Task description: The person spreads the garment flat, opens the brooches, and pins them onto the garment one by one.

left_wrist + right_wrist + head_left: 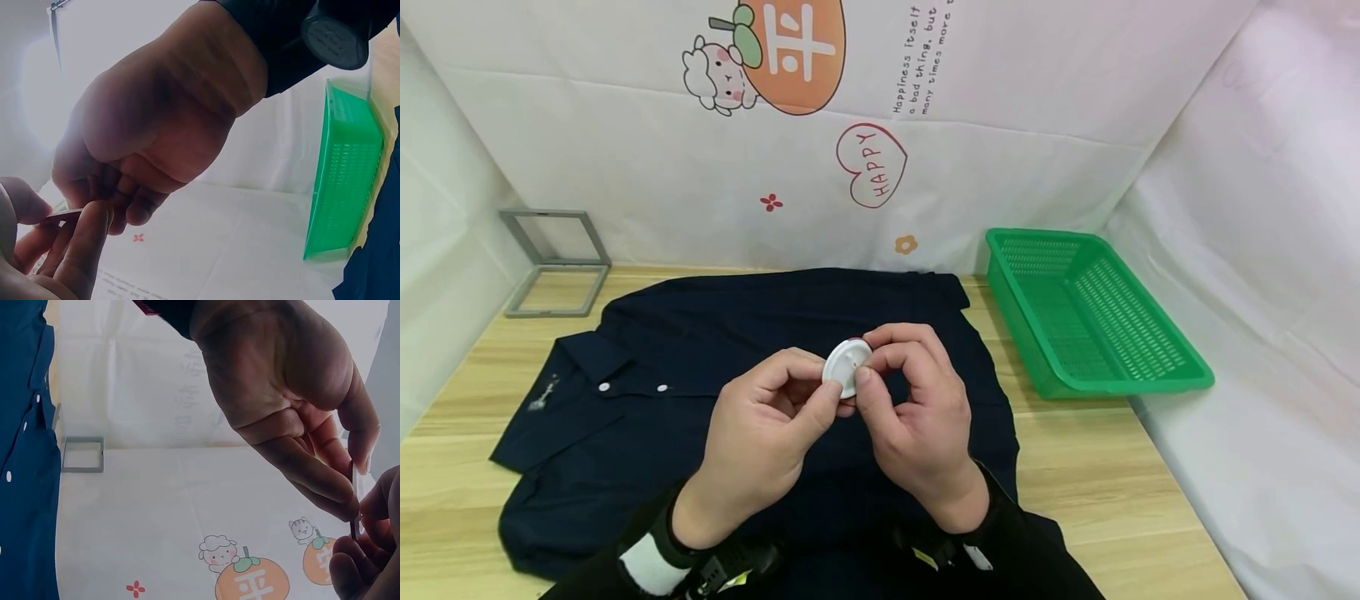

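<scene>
A round badge [844,365], its white back facing me and a bit of red showing at its rim, is held between my two hands above the shirt. My left hand [765,425] pinches its lower left edge between thumb and fingers. From the other side, my right hand [919,417] grips it with thumb and forefinger at the back's middle and right edge. The right wrist view shows the badge [357,487] edge-on and thin. Beneath both hands a dark navy shirt [655,442] lies flat, collar to the left, with white buttons.
A green plastic basket [1051,367] stands on the wooden table [1097,467] at the right. Two joined grey square frames [553,313] sit at the back left, one lying flat and one upright. Printed white cloth [1000,167] hangs behind.
</scene>
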Action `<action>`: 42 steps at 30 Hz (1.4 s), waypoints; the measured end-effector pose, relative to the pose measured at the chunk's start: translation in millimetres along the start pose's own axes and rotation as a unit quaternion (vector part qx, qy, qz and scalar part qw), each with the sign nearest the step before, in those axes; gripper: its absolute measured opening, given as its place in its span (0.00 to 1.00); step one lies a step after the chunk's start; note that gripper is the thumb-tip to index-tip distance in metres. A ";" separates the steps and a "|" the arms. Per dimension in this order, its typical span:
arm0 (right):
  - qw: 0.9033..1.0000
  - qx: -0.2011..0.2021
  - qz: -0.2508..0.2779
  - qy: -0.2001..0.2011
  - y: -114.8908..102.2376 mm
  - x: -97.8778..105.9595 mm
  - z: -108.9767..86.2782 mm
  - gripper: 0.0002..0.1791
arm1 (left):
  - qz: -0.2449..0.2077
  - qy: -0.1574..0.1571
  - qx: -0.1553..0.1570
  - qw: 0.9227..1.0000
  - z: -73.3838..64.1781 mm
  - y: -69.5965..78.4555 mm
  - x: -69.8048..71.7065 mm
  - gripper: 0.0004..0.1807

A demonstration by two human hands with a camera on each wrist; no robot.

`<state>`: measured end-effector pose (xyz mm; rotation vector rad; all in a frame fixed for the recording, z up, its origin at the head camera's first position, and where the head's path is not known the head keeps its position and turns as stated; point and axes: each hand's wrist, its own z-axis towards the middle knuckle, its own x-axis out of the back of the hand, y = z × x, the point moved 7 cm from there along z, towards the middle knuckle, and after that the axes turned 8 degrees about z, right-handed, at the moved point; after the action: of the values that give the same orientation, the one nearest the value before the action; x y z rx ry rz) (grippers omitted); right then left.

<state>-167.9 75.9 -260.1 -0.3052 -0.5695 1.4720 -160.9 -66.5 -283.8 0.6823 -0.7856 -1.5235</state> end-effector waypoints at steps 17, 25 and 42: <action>0.981 -0.003 0.168 -0.092 -1.5 -10.1 1.4 0.21 | -0.181 -0.042 0.140 0.972 4.0 -22.3 2.6 0.11; 0.995 -0.015 0.077 -0.063 -0.6 -8.4 -1.7 0.30 | -0.113 -0.099 0.188 0.971 -1.8 -25.4 -4.2 0.16; 0.994 -0.057 0.041 -0.086 7.8 -5.4 -3.9 0.23 | 0.097 -0.056 0.115 0.987 -9.5 -15.3 25.0 0.07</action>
<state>-172.4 71.9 -268.3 -0.2953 -0.7902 1.5580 -164.8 -91.7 -301.2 0.6709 -1.0935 -1.3157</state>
